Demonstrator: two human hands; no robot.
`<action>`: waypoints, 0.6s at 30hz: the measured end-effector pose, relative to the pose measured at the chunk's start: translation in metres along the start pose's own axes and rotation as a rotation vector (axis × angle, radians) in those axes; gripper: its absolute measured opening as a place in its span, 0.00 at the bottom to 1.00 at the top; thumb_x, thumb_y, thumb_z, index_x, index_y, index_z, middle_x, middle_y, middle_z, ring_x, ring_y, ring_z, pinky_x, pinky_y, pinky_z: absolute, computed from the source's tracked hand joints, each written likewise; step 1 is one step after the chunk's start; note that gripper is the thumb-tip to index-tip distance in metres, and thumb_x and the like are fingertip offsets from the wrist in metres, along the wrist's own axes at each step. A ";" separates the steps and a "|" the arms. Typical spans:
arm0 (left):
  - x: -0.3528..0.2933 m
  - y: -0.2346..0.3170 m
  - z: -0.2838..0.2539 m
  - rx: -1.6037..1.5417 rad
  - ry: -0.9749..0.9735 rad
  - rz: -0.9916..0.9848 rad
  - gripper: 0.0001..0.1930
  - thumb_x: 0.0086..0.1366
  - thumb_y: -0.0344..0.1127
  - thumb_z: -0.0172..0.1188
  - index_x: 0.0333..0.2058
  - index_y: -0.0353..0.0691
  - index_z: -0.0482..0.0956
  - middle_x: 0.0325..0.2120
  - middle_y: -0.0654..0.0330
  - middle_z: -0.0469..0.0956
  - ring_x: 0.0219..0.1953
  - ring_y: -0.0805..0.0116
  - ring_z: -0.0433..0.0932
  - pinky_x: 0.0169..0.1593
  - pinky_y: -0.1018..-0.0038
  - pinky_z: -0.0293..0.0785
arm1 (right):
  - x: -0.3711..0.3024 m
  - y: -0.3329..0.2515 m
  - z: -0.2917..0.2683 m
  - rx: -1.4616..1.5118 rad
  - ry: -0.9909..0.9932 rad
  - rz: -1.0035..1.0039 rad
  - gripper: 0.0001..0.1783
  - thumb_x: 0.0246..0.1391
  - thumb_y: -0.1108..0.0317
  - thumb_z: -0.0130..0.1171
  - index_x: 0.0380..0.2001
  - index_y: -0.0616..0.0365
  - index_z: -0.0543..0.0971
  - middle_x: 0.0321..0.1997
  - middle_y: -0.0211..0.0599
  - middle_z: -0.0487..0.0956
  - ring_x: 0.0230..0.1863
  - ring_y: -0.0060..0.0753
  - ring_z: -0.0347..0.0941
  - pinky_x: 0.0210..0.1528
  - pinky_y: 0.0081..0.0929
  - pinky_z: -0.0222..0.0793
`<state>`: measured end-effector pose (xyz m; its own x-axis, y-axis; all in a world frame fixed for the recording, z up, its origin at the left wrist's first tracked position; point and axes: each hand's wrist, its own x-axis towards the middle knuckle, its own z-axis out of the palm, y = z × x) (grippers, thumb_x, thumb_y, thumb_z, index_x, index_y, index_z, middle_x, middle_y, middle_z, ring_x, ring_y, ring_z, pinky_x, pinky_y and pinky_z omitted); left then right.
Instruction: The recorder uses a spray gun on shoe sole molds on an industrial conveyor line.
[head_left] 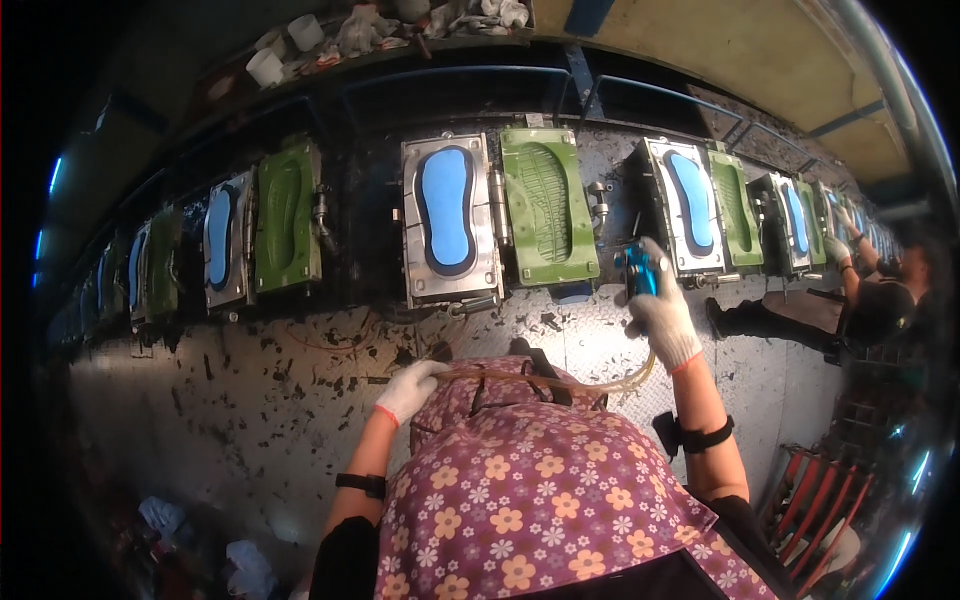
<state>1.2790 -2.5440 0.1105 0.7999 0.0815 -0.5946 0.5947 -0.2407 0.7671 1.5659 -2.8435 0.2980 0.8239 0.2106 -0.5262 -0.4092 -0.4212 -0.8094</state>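
My right hand (pixel 664 318), in a white knit glove, is wrapped round a blue spray or air gun (pixel 641 272) beside an open metal shoe-sole mould (pixel 688 207). A yellowish hose (pixel 600 387) hangs from the gun and crosses in front of my flowered apron (pixel 530 490). At its other end of view my left hand (pixel 408 390), gloved too, has its fingers closed on the hose. Blue insole-shaped pieces (pixel 447 205) lie in the moulds' metal halves. Beside them, the green halves (pixel 548 205) show sole-shaped hollows.
Several more open moulds (pixel 228 240) line the bench to both sides. Dark scraps litter the metal floor (pixel 250 370). A co-worker (pixel 880 290) reaches toward moulds at the far right. Blue rails (pixel 450 70) run behind the moulds; white cups (pixel 265 67) stand farther back.
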 end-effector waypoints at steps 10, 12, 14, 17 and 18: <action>-0.067 0.014 0.001 -0.052 0.092 0.243 0.18 0.71 0.30 0.59 0.58 0.35 0.85 0.54 0.49 0.86 0.59 0.54 0.84 0.66 0.64 0.76 | -0.018 -0.073 0.023 -0.140 0.080 -0.437 0.53 0.49 0.81 0.54 0.81 0.42 0.63 0.55 0.40 0.79 0.34 0.27 0.78 0.24 0.21 0.76; -0.081 0.005 0.007 -0.081 0.116 0.230 0.18 0.71 0.30 0.60 0.57 0.35 0.85 0.54 0.48 0.86 0.59 0.54 0.84 0.65 0.64 0.76 | -0.038 -0.072 0.021 -0.125 0.061 -0.401 0.53 0.49 0.81 0.54 0.82 0.42 0.62 0.57 0.41 0.79 0.38 0.29 0.80 0.25 0.21 0.76; -0.094 -0.007 0.012 -0.094 0.130 0.211 0.18 0.71 0.30 0.60 0.57 0.35 0.85 0.53 0.49 0.86 0.59 0.54 0.84 0.65 0.64 0.76 | -0.062 -0.061 0.017 -0.079 -0.002 -0.295 0.54 0.49 0.81 0.53 0.82 0.44 0.60 0.59 0.44 0.79 0.42 0.32 0.83 0.26 0.21 0.77; -0.101 -0.024 0.024 -0.089 0.122 0.159 0.17 0.72 0.30 0.59 0.56 0.36 0.86 0.53 0.50 0.86 0.59 0.54 0.84 0.65 0.64 0.76 | -0.084 -0.039 0.012 0.054 -0.032 -0.139 0.55 0.48 0.81 0.53 0.84 0.50 0.56 0.64 0.50 0.78 0.50 0.40 0.86 0.27 0.22 0.78; -0.101 -0.029 0.028 -0.078 0.107 0.135 0.17 0.72 0.30 0.59 0.56 0.36 0.86 0.53 0.50 0.86 0.59 0.54 0.84 0.65 0.64 0.76 | -0.087 -0.031 0.008 0.096 -0.052 -0.091 0.56 0.47 0.81 0.52 0.84 0.52 0.55 0.66 0.53 0.77 0.53 0.44 0.86 0.27 0.22 0.79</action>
<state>1.1780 -2.5724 0.1414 0.8746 0.1571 -0.4588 0.4822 -0.1812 0.8571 1.5042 -2.8418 0.3667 0.8389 0.2906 -0.4602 -0.3714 -0.3124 -0.8743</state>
